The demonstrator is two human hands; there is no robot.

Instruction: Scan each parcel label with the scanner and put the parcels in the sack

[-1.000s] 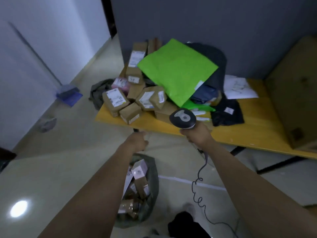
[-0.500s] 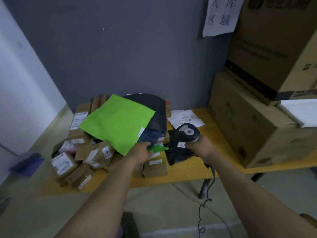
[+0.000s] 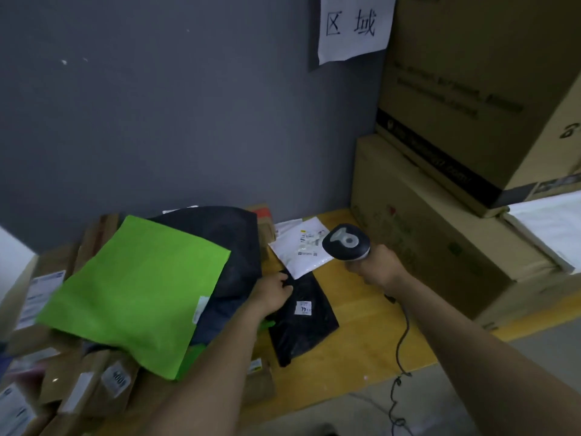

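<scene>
My right hand [image 3: 375,267] grips the handle of the black scanner [image 3: 345,242], whose head hovers over a white mailer [image 3: 298,250] on the yellow table [image 3: 355,338]. My left hand [image 3: 273,292] pinches the top edge of a small black poly parcel [image 3: 301,322] with a white label, lying flat on the table. To the left lies a big green mailer [image 3: 138,294] on top of a dark bag [image 3: 226,243], over a heap of brown boxes [image 3: 94,385]. The sack is out of view.
Large cardboard cartons [image 3: 440,247] are stacked on the table's right side against the grey wall, with a paper sign [image 3: 352,26] above. The scanner's coiled cable [image 3: 401,357] hangs off the table's front edge.
The view swung up from the floor and sack to the table. My left hand moved from the sack to the black parcel; the scanner moved right, over the white mailer.
</scene>
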